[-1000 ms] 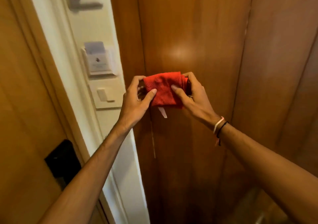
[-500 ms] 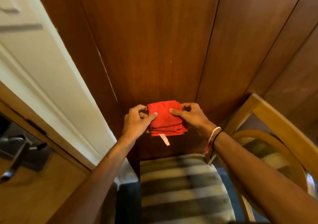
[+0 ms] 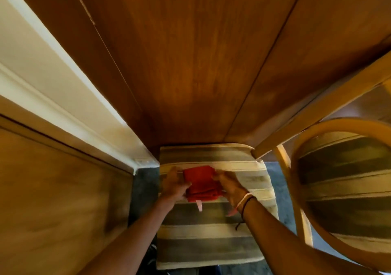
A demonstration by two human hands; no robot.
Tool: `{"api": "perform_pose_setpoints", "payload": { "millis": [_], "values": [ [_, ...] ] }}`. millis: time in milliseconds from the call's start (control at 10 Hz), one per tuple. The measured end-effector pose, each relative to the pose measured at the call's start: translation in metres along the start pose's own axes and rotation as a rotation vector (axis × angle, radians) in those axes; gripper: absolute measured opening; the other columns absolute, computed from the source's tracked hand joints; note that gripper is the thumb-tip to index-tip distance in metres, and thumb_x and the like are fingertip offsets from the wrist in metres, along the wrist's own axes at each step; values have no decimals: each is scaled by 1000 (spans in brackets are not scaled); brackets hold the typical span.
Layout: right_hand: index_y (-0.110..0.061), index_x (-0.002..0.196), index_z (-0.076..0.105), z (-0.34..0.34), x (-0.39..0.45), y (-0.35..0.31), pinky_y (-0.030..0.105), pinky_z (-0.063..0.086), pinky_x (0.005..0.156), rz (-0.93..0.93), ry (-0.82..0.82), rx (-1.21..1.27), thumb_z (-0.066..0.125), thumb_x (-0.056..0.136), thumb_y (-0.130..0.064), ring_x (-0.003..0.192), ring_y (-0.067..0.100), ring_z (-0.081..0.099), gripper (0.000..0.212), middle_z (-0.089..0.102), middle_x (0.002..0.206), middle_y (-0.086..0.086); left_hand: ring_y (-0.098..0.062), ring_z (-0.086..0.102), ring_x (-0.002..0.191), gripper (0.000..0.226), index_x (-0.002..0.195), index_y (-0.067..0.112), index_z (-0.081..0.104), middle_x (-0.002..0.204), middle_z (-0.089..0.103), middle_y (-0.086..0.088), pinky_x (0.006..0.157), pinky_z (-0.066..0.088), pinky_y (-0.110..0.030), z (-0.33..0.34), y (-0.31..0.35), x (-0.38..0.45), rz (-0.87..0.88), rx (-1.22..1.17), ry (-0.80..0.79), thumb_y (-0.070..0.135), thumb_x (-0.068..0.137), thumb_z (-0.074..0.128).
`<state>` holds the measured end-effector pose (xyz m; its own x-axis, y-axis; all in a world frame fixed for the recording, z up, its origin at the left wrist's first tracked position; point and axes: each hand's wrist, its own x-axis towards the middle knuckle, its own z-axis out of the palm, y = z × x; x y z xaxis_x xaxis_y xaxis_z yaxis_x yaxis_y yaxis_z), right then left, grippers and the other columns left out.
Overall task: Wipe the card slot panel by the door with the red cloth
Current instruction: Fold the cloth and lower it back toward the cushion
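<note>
The fingers (image 3: pixel 220 174) of the right hand (image 3: pixel 229 187) pinched the right edge of the red cloth (image 3: pixel 201 184), thumb side on top, while the left hand (image 3: pixel 174 184) closed on its left edge in the same way, so the folded bundle was held between both hands, low over the striped cushion (image 3: pixel 211 232) of a chair seat; whether it touched the cushion could not be told through the motion blur. The cloth looked soft, light and limp, stacked in several folds with a pale tag (image 3: pixel 198 205) hanging from its near edge. Such a bundle would likely slump or unfold if gripped by one corner, so a hold across the whole folded stack seemed the safer choice. Beyond the hands rose the wooden wall panel (image 3: pixel 190 63), with the white door frame (image 3: pixel 53 88) to the left and a curved wooden chair back (image 3: pixel 338 126) to the right. The card slot panel was out of view.
</note>
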<state>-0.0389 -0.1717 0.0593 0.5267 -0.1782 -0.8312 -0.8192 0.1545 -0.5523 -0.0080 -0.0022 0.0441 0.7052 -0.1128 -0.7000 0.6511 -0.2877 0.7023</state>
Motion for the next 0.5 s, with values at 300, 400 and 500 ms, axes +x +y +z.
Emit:
{"api": "perform_pose_setpoints", "payload": {
  "millis": [300,400,500],
  "values": [
    [-2,128,56,9,44,46,54,56,99,88,22,-180,42,106,-7,117,45,67,27,67,124,29,-29,57,118,18,111,0,55,124,56,-15,94,56,-41,17,-60,16,128,463,-46,-3,93,55],
    [-6,111,63,6,46,46,45,59,86,66,8,-172,40,110,-17,97,36,70,26,69,110,26,-27,48,131,31,122,3,56,140,46,-16,106,48,-34,12,-61,16,79,557,-144,-6,93,52],
    [-3,132,62,4,44,40,46,52,107,-22,44,-323,44,108,-11,120,34,63,32,64,135,23,-30,41,137,36,133,6,49,146,40,-17,112,43,-43,6,-45,6,148,589,-177,11,98,52]
  ]
}}
